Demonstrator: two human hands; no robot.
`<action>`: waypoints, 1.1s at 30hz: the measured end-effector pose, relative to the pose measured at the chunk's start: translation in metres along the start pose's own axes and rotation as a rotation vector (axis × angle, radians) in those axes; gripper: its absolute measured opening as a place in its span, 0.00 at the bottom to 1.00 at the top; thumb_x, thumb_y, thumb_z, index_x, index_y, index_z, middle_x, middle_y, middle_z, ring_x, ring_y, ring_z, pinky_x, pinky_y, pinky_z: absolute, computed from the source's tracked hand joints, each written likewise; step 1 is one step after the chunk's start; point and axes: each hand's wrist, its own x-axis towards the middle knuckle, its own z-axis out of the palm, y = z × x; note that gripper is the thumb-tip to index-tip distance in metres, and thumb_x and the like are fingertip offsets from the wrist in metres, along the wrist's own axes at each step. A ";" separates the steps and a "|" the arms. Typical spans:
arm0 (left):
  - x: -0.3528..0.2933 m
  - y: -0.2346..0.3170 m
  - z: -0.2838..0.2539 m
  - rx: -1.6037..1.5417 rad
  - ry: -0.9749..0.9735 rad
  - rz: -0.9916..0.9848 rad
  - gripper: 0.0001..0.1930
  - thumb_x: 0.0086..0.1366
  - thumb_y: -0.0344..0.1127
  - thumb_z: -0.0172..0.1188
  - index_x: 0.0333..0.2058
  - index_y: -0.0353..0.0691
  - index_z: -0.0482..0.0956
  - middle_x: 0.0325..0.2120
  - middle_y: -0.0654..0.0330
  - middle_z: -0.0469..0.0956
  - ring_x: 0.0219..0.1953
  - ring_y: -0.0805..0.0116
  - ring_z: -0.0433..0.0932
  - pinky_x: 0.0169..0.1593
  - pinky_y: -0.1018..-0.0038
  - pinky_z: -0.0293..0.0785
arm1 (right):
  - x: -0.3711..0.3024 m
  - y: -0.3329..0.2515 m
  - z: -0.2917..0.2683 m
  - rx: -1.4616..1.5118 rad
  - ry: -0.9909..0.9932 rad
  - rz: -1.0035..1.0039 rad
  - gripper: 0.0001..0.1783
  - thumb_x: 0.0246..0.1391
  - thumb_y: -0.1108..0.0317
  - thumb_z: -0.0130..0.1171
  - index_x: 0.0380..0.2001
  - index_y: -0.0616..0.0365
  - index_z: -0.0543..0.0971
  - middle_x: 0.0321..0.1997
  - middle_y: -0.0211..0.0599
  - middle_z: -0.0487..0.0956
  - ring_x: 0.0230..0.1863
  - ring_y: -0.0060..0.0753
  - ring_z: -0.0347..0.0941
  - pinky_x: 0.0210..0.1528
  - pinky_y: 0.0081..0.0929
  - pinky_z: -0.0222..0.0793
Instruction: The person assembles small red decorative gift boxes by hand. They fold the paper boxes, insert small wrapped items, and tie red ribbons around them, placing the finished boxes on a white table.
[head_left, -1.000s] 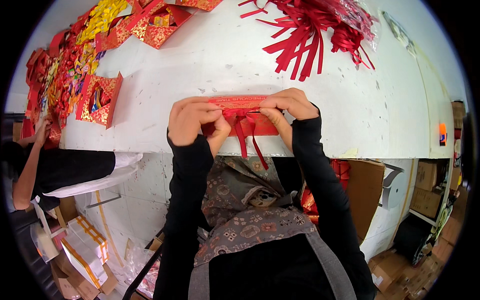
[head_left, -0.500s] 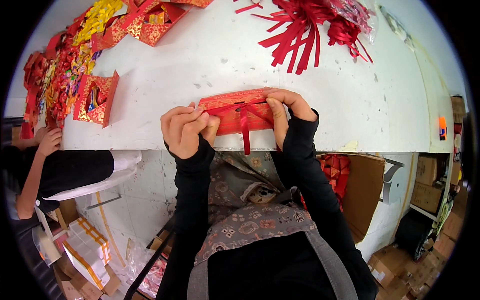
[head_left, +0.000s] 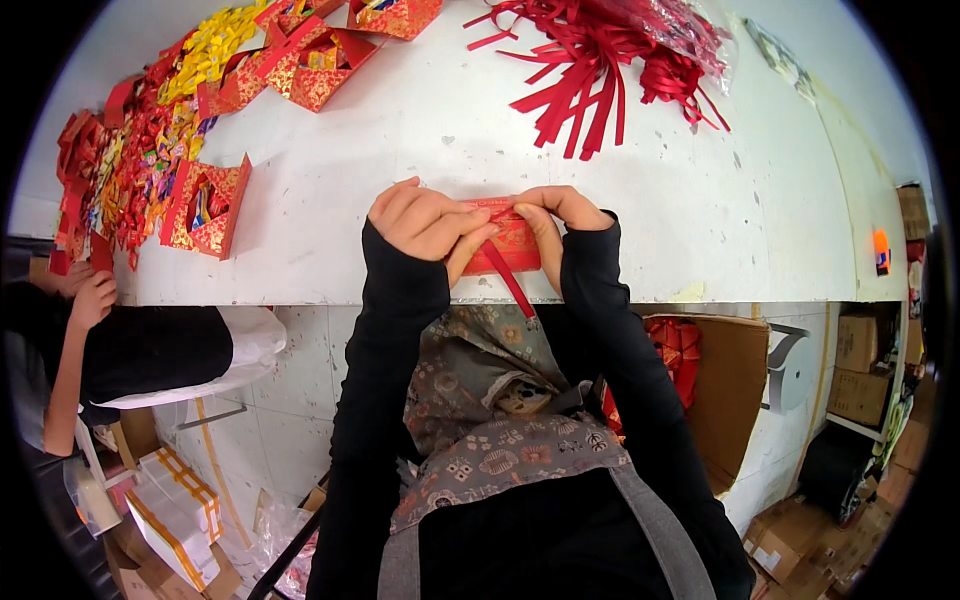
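Note:
A red candy gift box lies at the table's near edge, partly covered by my hands. A red ribbon is at its top, one tail slanting down over the box front and past the table edge. My left hand is closed, with thumb and fingers pinching the ribbon near the middle of the box. Close beside it, my right hand pinches the ribbon between thumb and forefinger at the box's top. The knot itself is hidden by my fingers.
Open red-and-gold boxes with sweets stand left, beside a heap of wrapped candies. Cut red ribbons lie at the far right. A co-worker's hand is at the left table edge. Below right stands a cardboard carton holding red boxes.
My left hand has moved right from the box's left end to its middle, close to my right hand. The hanging ribbon tail now slants to the right.

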 end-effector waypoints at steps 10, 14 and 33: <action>0.000 0.003 -0.003 -0.041 -0.047 0.004 0.12 0.43 0.35 0.68 0.29 0.46 0.78 0.29 0.66 0.76 0.30 0.66 0.74 0.43 0.63 0.69 | 0.005 0.004 -0.007 0.016 -0.025 -0.215 0.12 0.40 0.75 0.65 0.32 0.52 0.81 0.25 0.33 0.74 0.24 0.26 0.69 0.28 0.21 0.67; 0.002 0.004 -0.002 -0.041 -0.015 0.018 0.11 0.43 0.32 0.66 0.28 0.45 0.78 0.28 0.66 0.76 0.29 0.65 0.74 0.40 0.65 0.69 | 0.002 -0.002 -0.011 -0.110 0.028 -0.357 0.16 0.32 0.77 0.70 0.30 0.56 0.80 0.28 0.33 0.75 0.25 0.26 0.69 0.32 0.21 0.66; 0.004 -0.001 0.001 -0.114 0.028 0.041 0.10 0.39 0.27 0.64 0.25 0.42 0.77 0.24 0.65 0.75 0.22 0.64 0.71 0.28 0.71 0.66 | 0.024 0.005 -0.016 -0.362 -0.041 -0.748 0.14 0.28 0.78 0.63 0.26 0.55 0.78 0.31 0.29 0.77 0.33 0.35 0.66 0.37 0.29 0.65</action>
